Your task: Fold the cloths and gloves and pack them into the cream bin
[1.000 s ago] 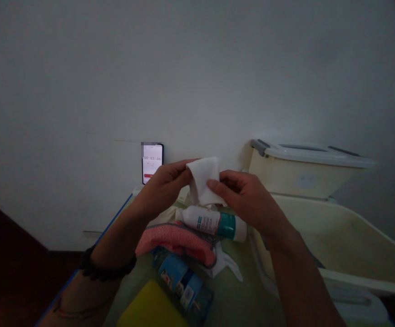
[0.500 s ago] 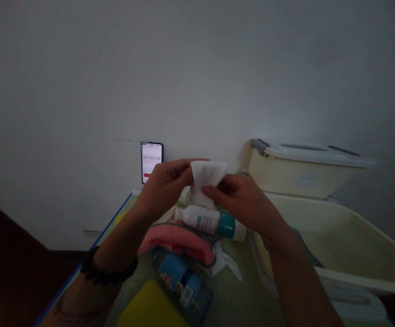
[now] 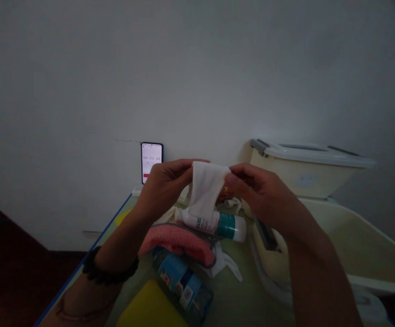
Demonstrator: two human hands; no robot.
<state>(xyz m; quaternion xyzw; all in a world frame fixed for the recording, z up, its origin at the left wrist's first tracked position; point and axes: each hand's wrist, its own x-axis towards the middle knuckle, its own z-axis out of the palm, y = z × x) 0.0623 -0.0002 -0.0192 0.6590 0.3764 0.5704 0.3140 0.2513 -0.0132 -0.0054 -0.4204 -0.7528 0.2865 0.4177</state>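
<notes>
Cloth (image 3: pixel 205 188) hangs lengthwise downward (slightly slanted), pinched by left fingers (image 3: pixel 184 178) and right fingers (image 3: pixel 237 184).

The cloth (image 3: pixel 206 188) is plain white, one bottle (image 3: pixel 213 225) is white with a teal band (image 3: pixel 227 225), the towel (image 3: pixel 180 243) is pink with grey edging (image 3: pixel 213 260), another bottle (image 3: pixel 183 285) carries a blue label (image 3: pixel 174 271), the block (image 3: pixel 151 306) is yellow, the bracelet (image 3: pixel 111 272) is black, and the tabletop (image 3: pixel 245 299) is pale green with blue border (image 3: pixel 106 229)

Likely home: bottle (image 3: pixel 184 281), storage box (image 3: pixel 286 175)
</notes>
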